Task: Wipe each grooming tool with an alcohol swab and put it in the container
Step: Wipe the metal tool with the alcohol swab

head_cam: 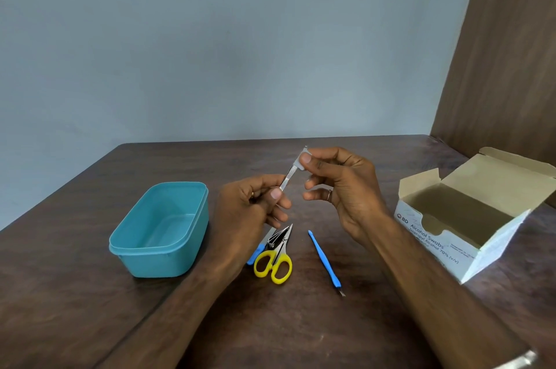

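1 teal container [159,230], 1 swab box [469,218], 1 scissors [275,260], 1 tweezers [287,180], 1 swab [301,159], 2 blue-handled tools [325,260].

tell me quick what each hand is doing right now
Left hand: pinching the metal tweezers by the lower end.
Right hand: pinching the swab around the tweezers' tip.
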Demonstrator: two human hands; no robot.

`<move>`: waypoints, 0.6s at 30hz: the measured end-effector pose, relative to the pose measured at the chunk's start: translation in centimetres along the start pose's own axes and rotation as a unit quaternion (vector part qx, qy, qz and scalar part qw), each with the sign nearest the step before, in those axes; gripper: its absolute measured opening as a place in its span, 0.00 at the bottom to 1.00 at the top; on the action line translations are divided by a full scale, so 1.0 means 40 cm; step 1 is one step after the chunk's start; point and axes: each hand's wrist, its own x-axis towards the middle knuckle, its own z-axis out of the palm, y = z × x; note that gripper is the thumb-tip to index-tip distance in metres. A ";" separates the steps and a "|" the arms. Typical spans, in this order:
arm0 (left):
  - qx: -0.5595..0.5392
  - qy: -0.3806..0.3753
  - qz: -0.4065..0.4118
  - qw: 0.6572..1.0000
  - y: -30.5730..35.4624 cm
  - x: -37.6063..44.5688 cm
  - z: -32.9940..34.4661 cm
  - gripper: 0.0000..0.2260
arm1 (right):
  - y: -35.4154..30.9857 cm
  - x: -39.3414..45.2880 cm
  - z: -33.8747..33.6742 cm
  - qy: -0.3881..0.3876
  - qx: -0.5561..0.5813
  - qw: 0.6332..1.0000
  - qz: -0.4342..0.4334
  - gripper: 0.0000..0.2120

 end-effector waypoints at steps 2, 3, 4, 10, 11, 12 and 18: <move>0.000 0.007 0.007 1.000 -0.001 -0.003 0.003 0.12 | 0.003 0.000 0.001 -0.004 -0.007 1.000 0.005 0.09; 0.001 0.011 0.012 1.000 -0.001 -0.004 0.004 0.13 | 0.004 -0.001 0.002 -0.006 -0.010 1.000 0.007 0.09; 0.001 0.014 0.016 1.000 -0.001 -0.005 0.004 0.13 | 0.005 -0.002 0.003 -0.008 -0.013 1.000 0.007 0.09; -0.002 0.019 0.025 1.000 0.001 -0.007 0.006 0.14 | 0.009 -0.005 0.008 -0.014 -0.027 0.999 0.009 0.09; -0.001 0.020 0.023 1.000 0.001 -0.007 0.006 0.14 | 0.010 -0.006 0.010 -0.017 -0.031 0.999 0.010 0.09; 0.000 0.021 0.022 1.000 0.000 -0.007 0.006 0.14 | 0.012 -0.007 0.011 -0.020 -0.035 0.999 0.010 0.08; -0.004 0.035 0.023 0.999 0.001 -0.006 0.002 0.11 | 0.024 -0.016 0.023 -0.050 -0.068 0.996 0.007 0.08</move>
